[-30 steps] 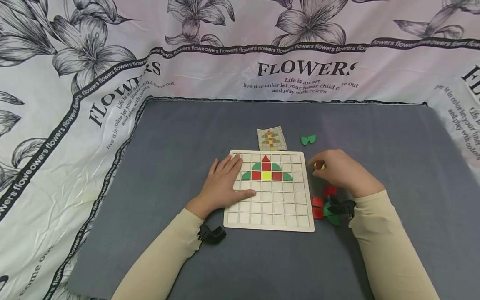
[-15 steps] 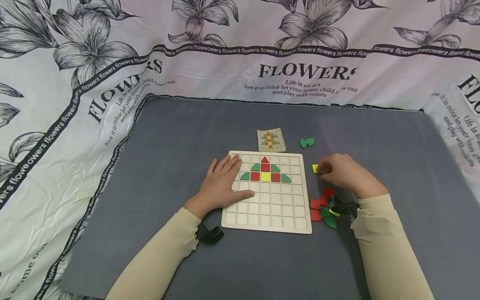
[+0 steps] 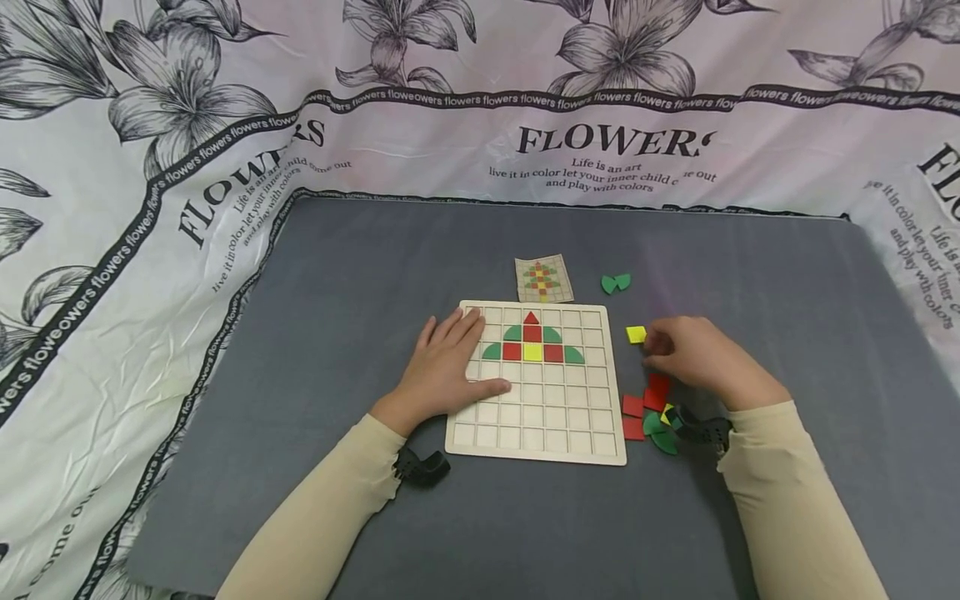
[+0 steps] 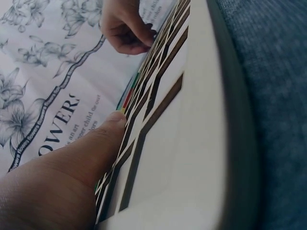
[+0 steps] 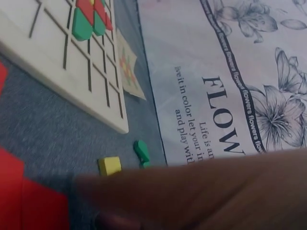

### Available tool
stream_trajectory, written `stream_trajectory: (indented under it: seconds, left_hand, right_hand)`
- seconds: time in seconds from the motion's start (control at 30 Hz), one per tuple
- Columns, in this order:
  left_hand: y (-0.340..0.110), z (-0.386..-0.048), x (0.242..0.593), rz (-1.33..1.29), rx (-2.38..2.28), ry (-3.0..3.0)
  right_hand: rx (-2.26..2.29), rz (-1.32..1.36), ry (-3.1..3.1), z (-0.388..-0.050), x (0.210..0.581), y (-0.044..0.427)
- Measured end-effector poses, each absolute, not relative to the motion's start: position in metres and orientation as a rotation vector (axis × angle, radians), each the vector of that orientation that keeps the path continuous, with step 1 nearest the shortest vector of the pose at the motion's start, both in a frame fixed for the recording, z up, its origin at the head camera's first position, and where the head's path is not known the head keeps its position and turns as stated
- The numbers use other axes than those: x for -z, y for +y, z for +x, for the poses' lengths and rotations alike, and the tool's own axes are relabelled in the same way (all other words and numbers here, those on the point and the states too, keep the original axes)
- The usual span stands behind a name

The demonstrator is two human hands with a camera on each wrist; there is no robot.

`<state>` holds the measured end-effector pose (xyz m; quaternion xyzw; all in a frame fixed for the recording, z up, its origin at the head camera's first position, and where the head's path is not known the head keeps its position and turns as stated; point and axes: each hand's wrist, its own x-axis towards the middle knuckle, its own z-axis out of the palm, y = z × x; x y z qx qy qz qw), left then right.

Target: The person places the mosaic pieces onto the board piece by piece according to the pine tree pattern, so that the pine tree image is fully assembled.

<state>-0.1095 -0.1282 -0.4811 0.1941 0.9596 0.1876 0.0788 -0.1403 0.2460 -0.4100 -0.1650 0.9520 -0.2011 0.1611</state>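
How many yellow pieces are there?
3: a yellow piece on the board, another beside the right hand, a third among the loose pieces; more may be hidden.

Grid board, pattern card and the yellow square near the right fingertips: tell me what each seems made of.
Grid board: probably wood, smooth and matte, given its pale, even face and thick rounded edge.
Pattern card: likely printed paper or thin cardstock; it looks thin and wavy.
Yellow square: painted wood or plastic, hard to say; evenly colored, with visible thickness.

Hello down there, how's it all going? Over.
Left hand resting on gridded board, covering part of its left side. Right hand beside loose yellow square tile. Tile pattern unfinished against pattern card.
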Motion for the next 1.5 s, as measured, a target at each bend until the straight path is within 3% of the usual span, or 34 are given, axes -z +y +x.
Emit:
stream_trajectory:
  seconds: [0.5, 0.83, 1.5]
  left_hand:
    - [-0.127, -0.11, 0.481, 0.569, -0.553, 2.876]
    - [-0.128, -0.109, 0.48, 0.562, -0.555, 2.875]
    - [-0.128, -0.11, 0.48, 0.556, -0.553, 2.876]
  right_hand:
    - [0.52, -0.388, 2.648, -0.119, 0.409, 0.25]
    - [0.391, -0.198, 2.632, -0.114, 0.402, 0.242]
    - [0.445, -0.363, 2.864, -0.113, 0.399, 0.203]
